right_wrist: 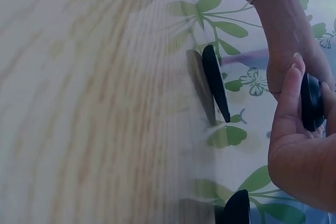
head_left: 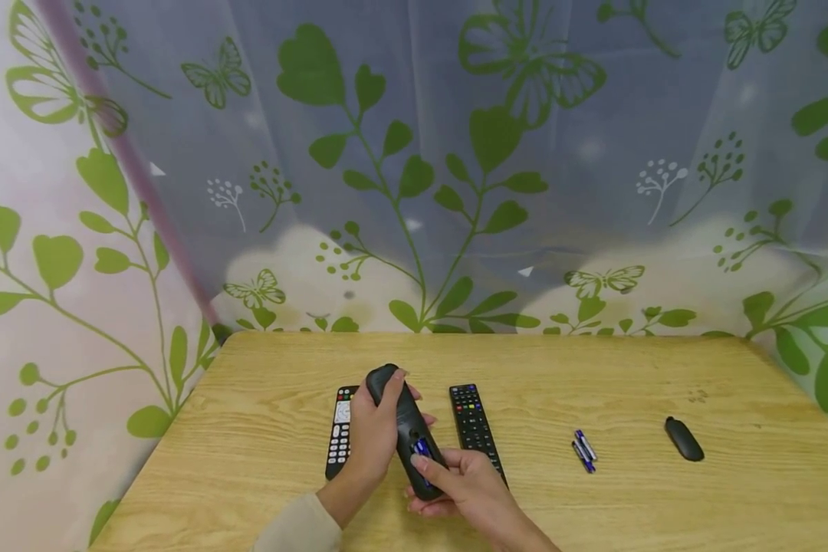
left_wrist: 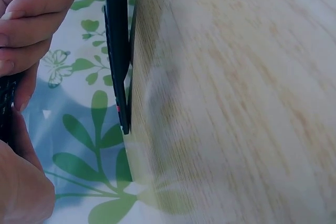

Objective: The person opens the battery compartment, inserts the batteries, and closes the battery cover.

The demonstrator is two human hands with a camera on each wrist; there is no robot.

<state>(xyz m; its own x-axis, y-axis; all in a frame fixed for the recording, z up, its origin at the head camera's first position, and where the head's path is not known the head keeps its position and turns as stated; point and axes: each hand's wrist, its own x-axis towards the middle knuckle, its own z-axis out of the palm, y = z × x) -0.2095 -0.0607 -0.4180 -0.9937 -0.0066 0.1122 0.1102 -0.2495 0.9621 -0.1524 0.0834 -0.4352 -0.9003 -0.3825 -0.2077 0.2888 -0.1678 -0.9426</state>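
A black remote control (head_left: pixel 405 418) is held tilted, back side up, between both hands. My left hand (head_left: pixel 374 433) grips its upper part, the thumb lying along the back. Around the lower end, my right hand (head_left: pixel 472 487) has its fingers underneath and its thumb at the uncovered battery compartment. Blue-and-silver batteries (head_left: pixel 422 447) show in that compartment, partly hidden by the thumb. In the right wrist view the held remote control (right_wrist: pixel 312 103) appears edge-on between the hands.
On the wooden table (head_left: pixel 269 437), one remote control (head_left: pixel 336 441) with white buttons lies left of the hands, another (head_left: pixel 476 422) with dark buttons to the right. Further right lie several loose batteries (head_left: pixel 583 450) and a black oval cover (head_left: pixel 684 439). A patterned curtain (head_left: pixel 414 192) hangs behind.
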